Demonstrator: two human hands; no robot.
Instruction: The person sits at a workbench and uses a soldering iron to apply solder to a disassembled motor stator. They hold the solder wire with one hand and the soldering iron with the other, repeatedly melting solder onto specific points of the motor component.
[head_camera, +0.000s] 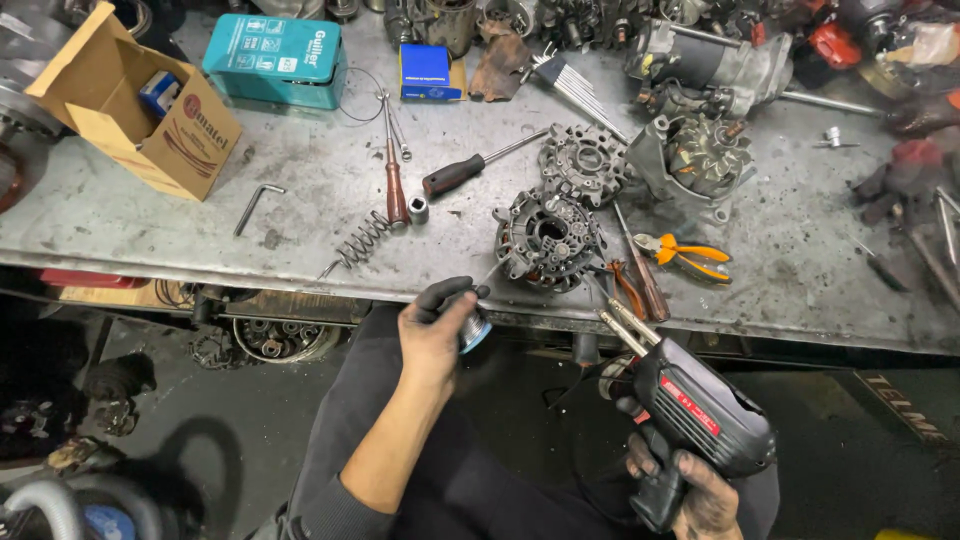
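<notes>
Gripping black soldering gun (700, 415), right hand (700, 495) | left hand (435, 330) clamps solder spool (473, 330) | both hands grimy

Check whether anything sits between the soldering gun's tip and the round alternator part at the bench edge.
Nothing visible blocks it. The soldering gun in the right hand points at the round alternator part across open space; the brown-handled screwdriver lies just to the right.

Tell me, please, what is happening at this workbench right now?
A person at a metal workbench holds a small spool of wire in the left hand and a black soldering gun in the right hand. The gun's tip points toward a round metal alternator part at the bench edge, among screwdrivers and orange-handled pliers.
</notes>
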